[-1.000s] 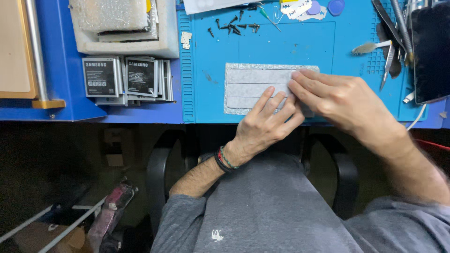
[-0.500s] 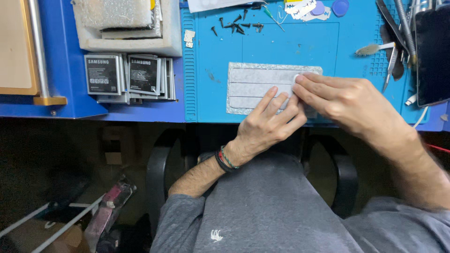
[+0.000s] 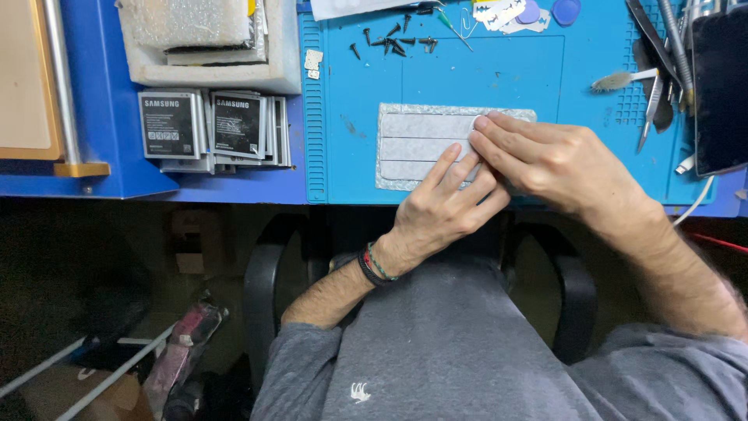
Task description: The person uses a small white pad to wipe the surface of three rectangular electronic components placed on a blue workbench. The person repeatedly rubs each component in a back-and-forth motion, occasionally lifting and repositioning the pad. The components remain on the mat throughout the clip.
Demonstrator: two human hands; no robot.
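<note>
A grey rectangular sheet with pale strips lies flat on the blue work mat near its front edge. My left hand rests on the sheet's lower right part with its fingers spread and pressing down. My right hand lies over the sheet's right end, fingers together, fingertips on the top right strip. The sheet's right edge is hidden under both hands. Neither hand grips anything that I can see.
Stacks of black phone batteries sit left of the mat. A foam tray with bubble wrap stands behind them. Small black screws lie at the mat's back. Tweezers and a brush lie right, beside a dark phone.
The hands stay on the sheet; my right fingertips have slid slightly along its right end. The view has shifted a little.
</note>
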